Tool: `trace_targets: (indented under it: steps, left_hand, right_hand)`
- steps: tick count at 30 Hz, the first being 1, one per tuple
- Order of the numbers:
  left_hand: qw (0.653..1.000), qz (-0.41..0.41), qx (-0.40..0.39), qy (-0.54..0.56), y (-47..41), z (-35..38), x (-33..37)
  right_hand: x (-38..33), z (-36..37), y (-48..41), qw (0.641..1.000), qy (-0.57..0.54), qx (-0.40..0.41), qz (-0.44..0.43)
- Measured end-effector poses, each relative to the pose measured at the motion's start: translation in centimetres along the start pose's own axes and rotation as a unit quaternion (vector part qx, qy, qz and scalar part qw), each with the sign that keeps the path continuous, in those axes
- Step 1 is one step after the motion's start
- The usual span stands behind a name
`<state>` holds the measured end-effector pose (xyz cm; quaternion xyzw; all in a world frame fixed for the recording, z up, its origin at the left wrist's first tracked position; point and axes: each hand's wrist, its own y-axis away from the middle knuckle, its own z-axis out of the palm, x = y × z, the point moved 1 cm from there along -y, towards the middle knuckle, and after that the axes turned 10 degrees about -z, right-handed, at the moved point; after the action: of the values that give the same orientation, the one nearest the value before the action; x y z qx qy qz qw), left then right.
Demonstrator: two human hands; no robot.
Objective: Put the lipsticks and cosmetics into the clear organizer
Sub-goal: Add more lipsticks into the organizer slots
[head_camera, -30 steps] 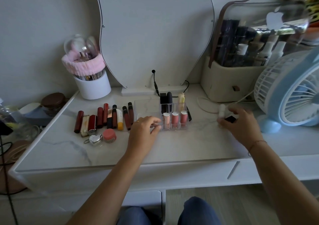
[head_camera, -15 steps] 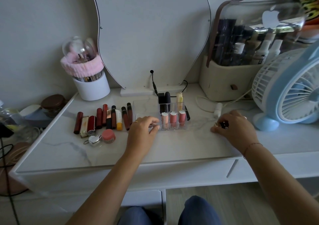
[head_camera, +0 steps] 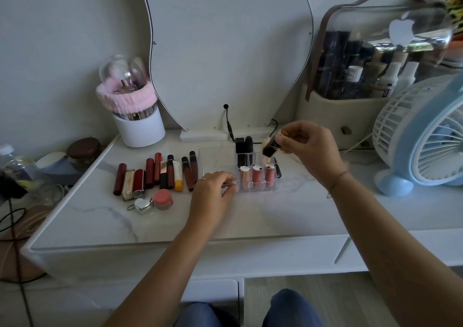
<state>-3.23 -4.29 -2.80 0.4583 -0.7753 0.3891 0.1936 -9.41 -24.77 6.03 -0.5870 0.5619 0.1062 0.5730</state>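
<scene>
Black lipstick [head_camera: 270, 149] in right hand [head_camera: 311, 150], above clear organizer [head_camera: 217, 161]

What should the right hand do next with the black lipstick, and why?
Probably straighten the black lipstick and lower it into the clear organizer: the right hand holds it tilted above the slots, while the left hand holds its front edge.

Upright clear organizer [head_camera: 216, 157]; 3 pink glosses [head_camera: 257, 176] in front slots, 2 black tubes [head_camera: 241, 151] at back; black lipstick [head_camera: 270, 148] tilted above back-right, held by right hand [head_camera: 308, 148]. Red/brown lipsticks [head_camera: 160, 173] lie in row just left; pink jar [head_camera: 163, 198], silver heart compact [head_camera: 143, 205] nearer.
</scene>
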Motion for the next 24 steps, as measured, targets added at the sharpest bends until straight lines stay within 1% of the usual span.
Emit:
trace_targets:
  steps: [4,8,16,22,24]
  left_hand:
    - [1.0,-0.007,-0.006,0.007,-0.1,0.0,0.0]
    - [1.0,-0.004,-0.008,0.004,0.0,-0.1,0.1]
    - [1.0,-0.011,-0.01,0.005,0.0,-0.2,0.2]
    - [1.0,-0.011,-0.01,0.002,0.0,-0.1,0.2]
    - [1.0,-0.008,-0.005,0.0,0.0,-0.2,0.2]
  right_hand:
    - [-0.3,2.8,-1.6,0.996,0.063,-0.056,-0.031]
    - [0.6,4.5,-2.2,0.978,0.158,-0.11,-0.078]
    - [1.4,5.9,-1.9,0.955,0.22,-0.174,-0.095]
    - [0.9,5.9,-1.6,0.949,0.24,-0.172,-0.112]
    - [1.2,5.1,-1.7,0.963,0.208,-0.142,-0.096]
